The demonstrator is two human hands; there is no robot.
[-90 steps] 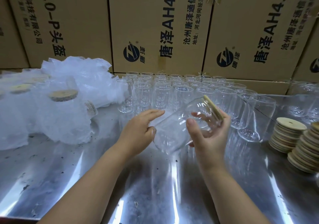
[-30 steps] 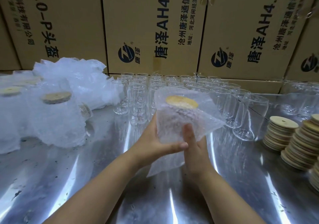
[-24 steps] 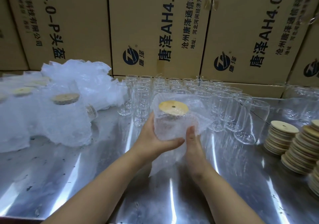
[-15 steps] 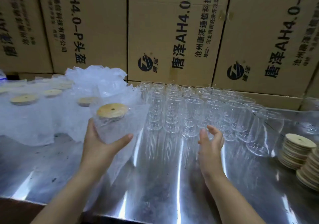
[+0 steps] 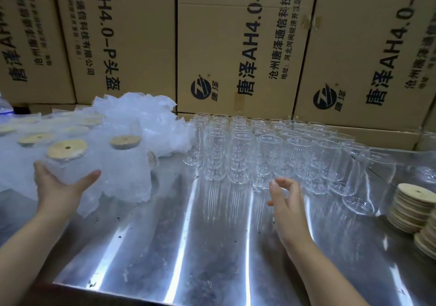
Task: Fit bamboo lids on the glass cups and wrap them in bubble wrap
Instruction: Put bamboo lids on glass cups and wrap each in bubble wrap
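Presently, head view only.

Left grip (image 5: 56, 190): spread wide round the wrapped cup (image 5: 70, 173), thumb on one flank, fingers on the other, palm behind. Holds it far out at the left of the tabletop (image 5: 188, 246), right against the finished wrapped cups (image 5: 125, 164). Touchdown of the base: cannot tell, bundle blurred. Bamboo lid (image 5: 66, 148) seated flat on top, bare above the bubble wrap, centre hole visible.

Right grip (image 5: 289, 204): released, holding nothing, fingers loosely curled, tips just short of the front row of bare glass cups (image 5: 266, 154). No contact visible.

Changed within the last second:
- Both grips formerly together on the bundle at centre; now split, well apart.
- Bundle carried leftward in the left grip alone, from in front of the bare rows to beside the finished group.
- Right grip moved forward and nearer the bare cups than half a second ago.

Meaning for the task, as a judgement: one cup lidded and wrapped, at the point of being set down; next cycle apparently opening with a reach for a fresh glass.

Remaining stock:
- Bare glass cups, several rows, upright, mid-tabletop.
- Lid stacks (image 5: 415, 202) at the right edge, untouched.
- Loose bubble wrap pile (image 5: 146, 117) behind the finished group.

Backdrop: cardboard boxes (image 5: 236, 46), stacked along the far side.
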